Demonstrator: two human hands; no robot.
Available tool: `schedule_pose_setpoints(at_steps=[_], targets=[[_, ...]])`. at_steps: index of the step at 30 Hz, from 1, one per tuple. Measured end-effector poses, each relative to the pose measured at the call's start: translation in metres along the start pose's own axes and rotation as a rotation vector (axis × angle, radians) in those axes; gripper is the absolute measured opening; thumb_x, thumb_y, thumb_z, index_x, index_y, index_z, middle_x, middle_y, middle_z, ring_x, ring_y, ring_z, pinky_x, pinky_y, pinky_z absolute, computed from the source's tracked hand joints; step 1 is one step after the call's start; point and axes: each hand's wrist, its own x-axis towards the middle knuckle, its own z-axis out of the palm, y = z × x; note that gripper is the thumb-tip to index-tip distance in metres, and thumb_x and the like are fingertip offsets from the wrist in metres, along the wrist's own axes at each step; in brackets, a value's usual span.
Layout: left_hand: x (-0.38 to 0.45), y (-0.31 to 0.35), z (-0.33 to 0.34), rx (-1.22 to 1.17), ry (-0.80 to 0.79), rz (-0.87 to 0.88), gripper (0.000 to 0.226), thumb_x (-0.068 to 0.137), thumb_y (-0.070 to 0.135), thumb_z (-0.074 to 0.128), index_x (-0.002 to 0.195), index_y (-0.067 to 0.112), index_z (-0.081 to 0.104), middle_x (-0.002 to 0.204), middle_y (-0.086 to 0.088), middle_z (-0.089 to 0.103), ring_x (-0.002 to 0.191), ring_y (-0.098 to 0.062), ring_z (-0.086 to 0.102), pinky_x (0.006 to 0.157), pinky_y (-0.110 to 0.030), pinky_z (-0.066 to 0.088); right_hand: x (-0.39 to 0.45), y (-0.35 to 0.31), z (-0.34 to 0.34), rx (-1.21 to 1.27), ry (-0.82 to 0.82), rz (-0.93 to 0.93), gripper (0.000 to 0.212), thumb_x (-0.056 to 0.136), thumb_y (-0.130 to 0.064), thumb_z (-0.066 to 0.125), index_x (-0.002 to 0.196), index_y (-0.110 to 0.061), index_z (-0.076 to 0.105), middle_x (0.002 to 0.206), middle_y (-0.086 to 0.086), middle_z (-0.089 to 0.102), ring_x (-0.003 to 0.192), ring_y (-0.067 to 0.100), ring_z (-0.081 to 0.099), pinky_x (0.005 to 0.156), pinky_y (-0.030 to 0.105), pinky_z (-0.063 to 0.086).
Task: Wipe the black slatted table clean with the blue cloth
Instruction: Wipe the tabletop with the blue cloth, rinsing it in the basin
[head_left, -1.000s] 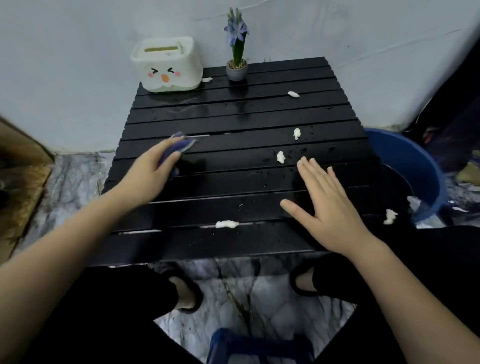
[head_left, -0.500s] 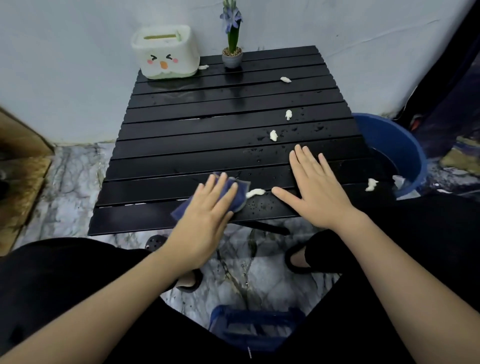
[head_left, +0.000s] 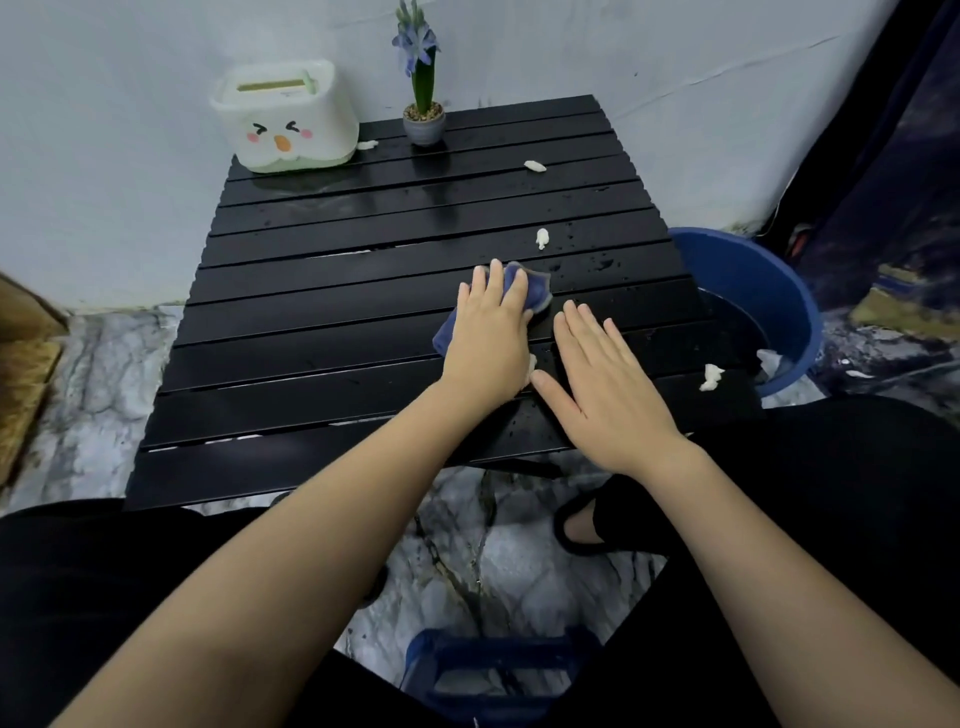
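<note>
The black slatted table (head_left: 322, 306) is wet, with water drops on its right half. My left hand (head_left: 488, 332) lies flat on the blue cloth (head_left: 535, 291) and presses it onto the table's middle right. Only the cloth's edges show around my fingers. My right hand (head_left: 602, 384) rests flat on the table beside it, fingers spread, holding nothing. White paper scraps lie on the slats: one (head_left: 542, 238) just beyond the cloth, one (head_left: 535, 166) further back, one (head_left: 710, 376) at the right edge. A small bit (head_left: 531, 364) peeks out between my hands.
A white tissue box with a face (head_left: 285, 119) and a small potted purple flower (head_left: 423, 114) stand at the table's back, a scrap (head_left: 367, 145) between them. A blue basin (head_left: 758, 306) with water sits on the floor at the right. A blue stool (head_left: 493, 670) is below me.
My left hand swept the cloth from the left side to the front edge, then up and right to the middle right, next to my right hand. The front scrap was pushed along.
</note>
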Motion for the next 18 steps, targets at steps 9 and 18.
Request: schedule_pose_setpoints(at_steps=[9,18], targets=[[-0.048,-0.098,-0.071,-0.432,0.306,-0.364,0.046,0.103,0.022,0.044,0.148,0.016,0.040,0.155,-0.007,0.039,0.145,-0.024,0.033,0.117,-0.032,0.026,-0.001,0.000,-0.002,0.008,-0.028,0.020,0.083,0.102,-0.064,0.019,0.160,-0.004,0.009,0.169,0.012,0.004,0.157,0.019,-0.003,0.127,0.037,-0.001],[-0.113,-0.165,-0.037,0.135,0.271,-0.557,0.039,0.099,0.014,0.041,0.134,-0.003,0.046,0.145,-0.032,0.037,0.133,-0.050,0.031,0.108,-0.058,0.027,0.000,-0.001,0.000,-0.019,-0.021,0.016,0.092,0.097,-0.069,0.011,0.159,-0.003,0.013,0.169,0.013,0.006,0.157,0.020,0.000,0.127,0.037,0.000]])
